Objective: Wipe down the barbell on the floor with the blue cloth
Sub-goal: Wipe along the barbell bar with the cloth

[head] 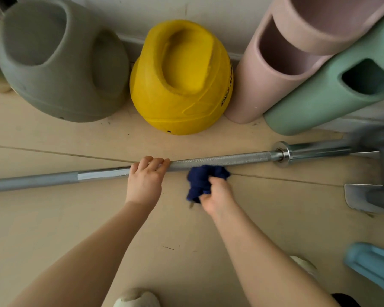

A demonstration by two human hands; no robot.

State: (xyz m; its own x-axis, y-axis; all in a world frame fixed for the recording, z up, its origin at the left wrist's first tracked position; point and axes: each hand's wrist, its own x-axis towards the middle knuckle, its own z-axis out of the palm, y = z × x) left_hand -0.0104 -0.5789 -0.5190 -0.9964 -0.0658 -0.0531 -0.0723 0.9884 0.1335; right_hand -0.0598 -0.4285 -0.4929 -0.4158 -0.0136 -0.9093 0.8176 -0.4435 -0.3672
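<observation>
While left hand [145, 180] grips barbell [220, 161] | right hand [216, 197] clenches blue cloth [203, 178] | yellow weight [180, 78] just behind.

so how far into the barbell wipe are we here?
Early to midway at best. Done: nothing verifiable; no visible difference along the barbell shows a wiped stretch. In hand: the left hand grips the shaft to steady it, and the right hand holds the bunched blue cloth against the knurled section. Left: the smooth shaft toward the left and the sleeve at right.

Hands [180, 187], blue cloth [203, 178] on barbell [220, 161]
</observation>
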